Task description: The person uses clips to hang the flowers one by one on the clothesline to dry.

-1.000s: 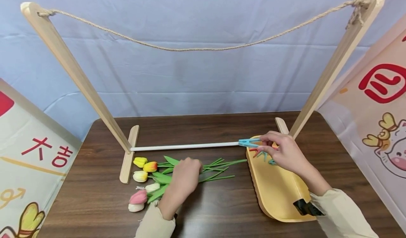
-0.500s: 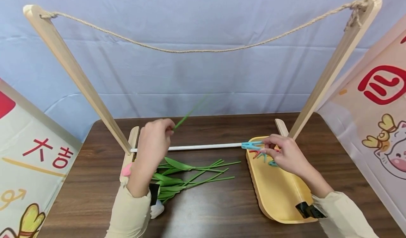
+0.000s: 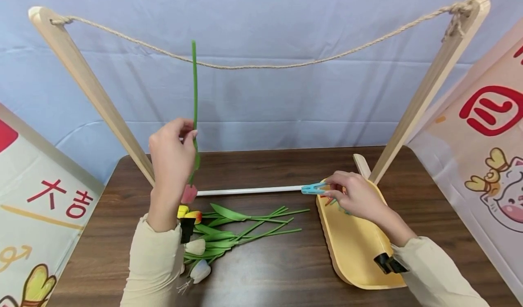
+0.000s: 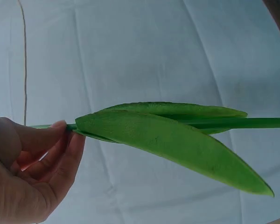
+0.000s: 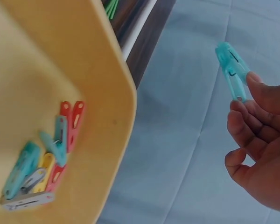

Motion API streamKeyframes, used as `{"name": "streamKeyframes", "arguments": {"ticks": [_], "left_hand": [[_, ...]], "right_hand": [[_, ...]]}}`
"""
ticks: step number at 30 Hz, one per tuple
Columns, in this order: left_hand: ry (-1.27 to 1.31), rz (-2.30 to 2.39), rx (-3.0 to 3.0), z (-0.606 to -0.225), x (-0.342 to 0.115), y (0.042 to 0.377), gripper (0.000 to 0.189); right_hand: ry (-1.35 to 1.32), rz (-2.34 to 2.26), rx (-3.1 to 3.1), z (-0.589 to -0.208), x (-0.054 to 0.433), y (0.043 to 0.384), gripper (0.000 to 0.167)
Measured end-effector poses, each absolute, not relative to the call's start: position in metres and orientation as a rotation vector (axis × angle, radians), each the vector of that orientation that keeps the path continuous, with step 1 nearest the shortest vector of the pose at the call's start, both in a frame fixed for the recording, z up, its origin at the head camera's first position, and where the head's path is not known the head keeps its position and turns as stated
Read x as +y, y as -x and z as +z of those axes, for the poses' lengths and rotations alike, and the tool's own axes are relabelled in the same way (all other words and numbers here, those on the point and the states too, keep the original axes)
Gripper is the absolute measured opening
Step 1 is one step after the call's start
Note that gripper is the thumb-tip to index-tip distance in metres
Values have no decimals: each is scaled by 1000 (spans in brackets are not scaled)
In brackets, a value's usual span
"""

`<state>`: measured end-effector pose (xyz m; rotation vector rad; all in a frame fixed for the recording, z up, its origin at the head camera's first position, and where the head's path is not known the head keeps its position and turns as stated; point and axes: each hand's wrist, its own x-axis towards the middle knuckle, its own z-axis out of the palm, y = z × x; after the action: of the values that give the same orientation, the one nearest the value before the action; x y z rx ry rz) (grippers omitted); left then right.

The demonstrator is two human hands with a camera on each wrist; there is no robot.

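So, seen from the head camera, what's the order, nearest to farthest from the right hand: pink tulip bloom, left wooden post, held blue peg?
1. Blue peg: pinched in the right hand.
2. Pink tulip bloom: to the left, below the left hand.
3. Left wooden post: farther left.

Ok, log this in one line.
left hand: pinches green-stemmed pink tulip, bloom down; right hand: pinches turquoise plastic clothespin; yellow plastic tray: multicoloured clothespins
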<state>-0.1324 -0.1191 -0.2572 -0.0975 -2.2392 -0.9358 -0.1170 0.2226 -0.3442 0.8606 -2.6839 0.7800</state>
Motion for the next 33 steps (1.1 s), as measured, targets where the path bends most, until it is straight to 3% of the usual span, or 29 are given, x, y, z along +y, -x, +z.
{"name": "streamKeyframes", "arguments": {"ticks": [18,33], "left_hand": [[85,-961,-2236,-253,-122,137,8],[102,-960,-2214,-250,-122,138,9]], "right_hand": [[-1087,627,-2616,-255,136,164,7],[-1076,506,-2574,-165,67,175,13]]}}
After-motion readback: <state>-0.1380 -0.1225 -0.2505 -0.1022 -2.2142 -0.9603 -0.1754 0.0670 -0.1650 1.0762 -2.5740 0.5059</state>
